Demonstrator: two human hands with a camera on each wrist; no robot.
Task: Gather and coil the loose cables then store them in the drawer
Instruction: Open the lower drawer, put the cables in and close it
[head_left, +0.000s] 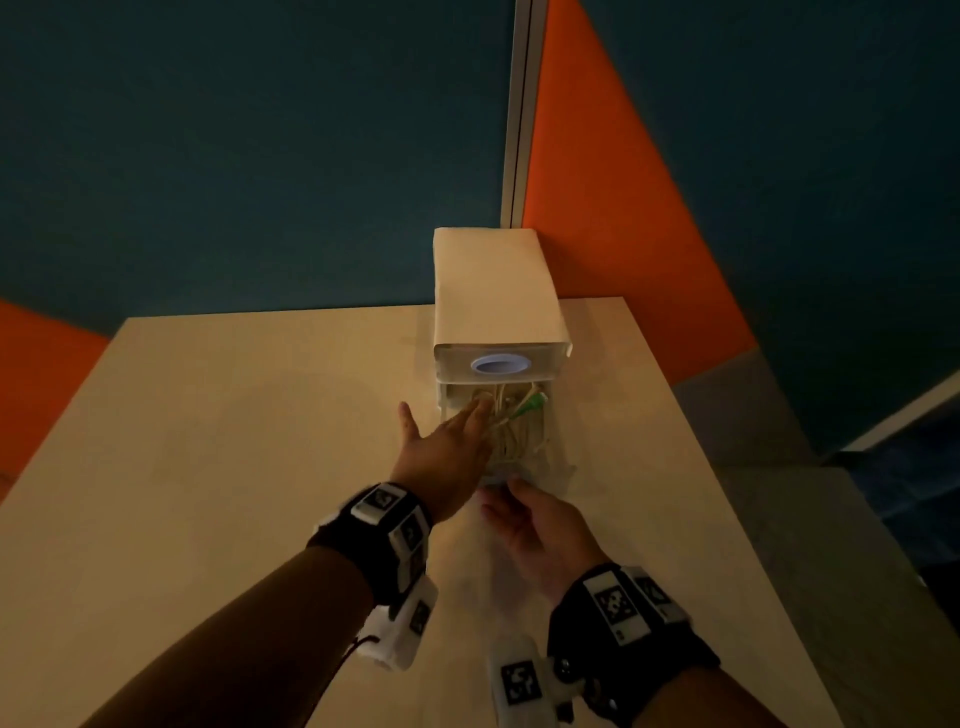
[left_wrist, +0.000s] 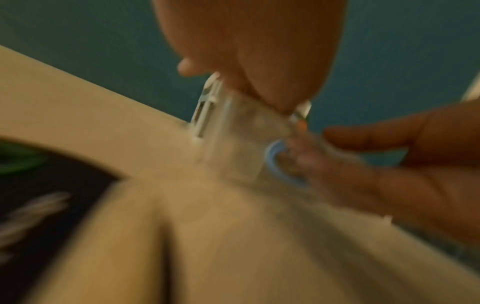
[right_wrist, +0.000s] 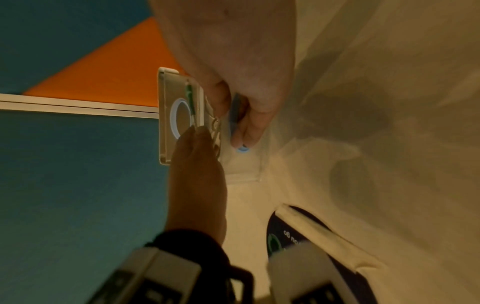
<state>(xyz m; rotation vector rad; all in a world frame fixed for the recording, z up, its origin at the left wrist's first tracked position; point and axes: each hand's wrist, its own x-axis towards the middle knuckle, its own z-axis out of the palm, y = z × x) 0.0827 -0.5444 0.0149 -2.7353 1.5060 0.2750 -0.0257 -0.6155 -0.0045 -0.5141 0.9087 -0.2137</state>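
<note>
On a pale bench (head_left: 218, 467) set against teal and orange partition panels (head_left: 623, 218), we are looking down at our two hands working at a small white drawer unit (head_left: 493, 296). The lower drawer (head_left: 558, 470) is standing pulled out toward us, and the coiled cables (head_left: 511, 431), cream strands with a green connector among them, are lying inside it. Our left hand (head_left: 444, 449) is reaching in from the left, its fingers (head_left: 478, 410) straight and apart, resting flat on top of the cables and pressing them down, the thumb spread wide over the bench. Our right hand (head_left: 540, 525) is sitting just nearer than the drawer front, its fingers (right_wrist: 249, 123) curled into the blue ring pull (right_wrist: 242, 149) on that front, thumb on top, so they are gripping the pull. Just beyond the left fingertips, the upper drawer (head_left: 498, 364) is sitting closed, its own blue ring facing us. The left wrist view is blurred, though the translucent drawer front and its blue ring are showing there beside the right hand. Both wrists are wearing black straps (head_left: 395, 540) carrying white marker blocks.
</note>
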